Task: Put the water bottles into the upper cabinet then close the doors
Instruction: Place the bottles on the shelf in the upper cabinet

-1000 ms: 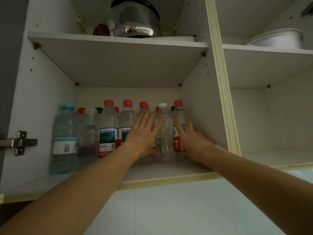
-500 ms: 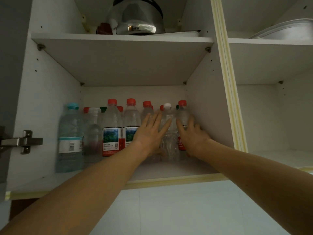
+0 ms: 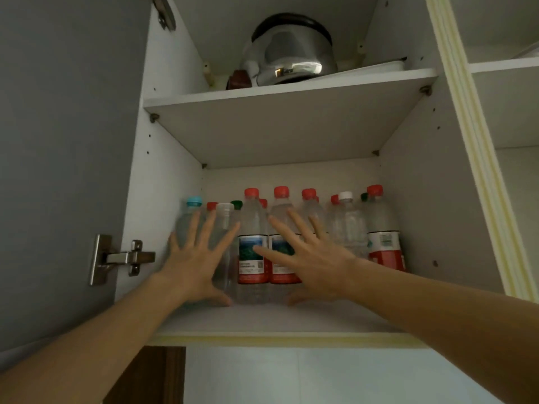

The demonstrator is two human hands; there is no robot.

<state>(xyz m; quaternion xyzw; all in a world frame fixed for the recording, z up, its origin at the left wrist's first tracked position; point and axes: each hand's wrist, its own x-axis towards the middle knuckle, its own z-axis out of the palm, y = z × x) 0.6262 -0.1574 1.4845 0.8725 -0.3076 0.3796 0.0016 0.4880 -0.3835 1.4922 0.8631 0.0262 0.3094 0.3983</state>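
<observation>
Step in hand: judged to be pushing the bottles back on the shelf so that the doors can close past them.
Left hand: fingers straight and spread wide, gripping nothing. They lie flat against the blue-cap bottle and the clear-cap bottle.
Right hand: fingers also straight and fanned, holding nothing. The palm covers the lower part of the middle bottles; the thumb crosses the red labels.
Bottle position: all upright, in rows at the back of the shelf, spanning it from the left wall to the right wall.
Bottles relative to fingers: front-row bodies touch your fingers. The caps stand above your fingertips. The right-end bottle stands apart from both hands.
Technique: press low on the bodies, not near the caps, since a high push looks likely to tip a light bottle. Push both hands evenly and slowly. Stop once the back row meets the rear wall.
Risk: the thin clear bottles will probably flex or slide sideways under uneven pressure.
Clearance: a bare strip of shelf shows in front of the bottles, which appears enough for the door.
Remaining: doors not yet closed. The left door stands open on its hinge.
</observation>
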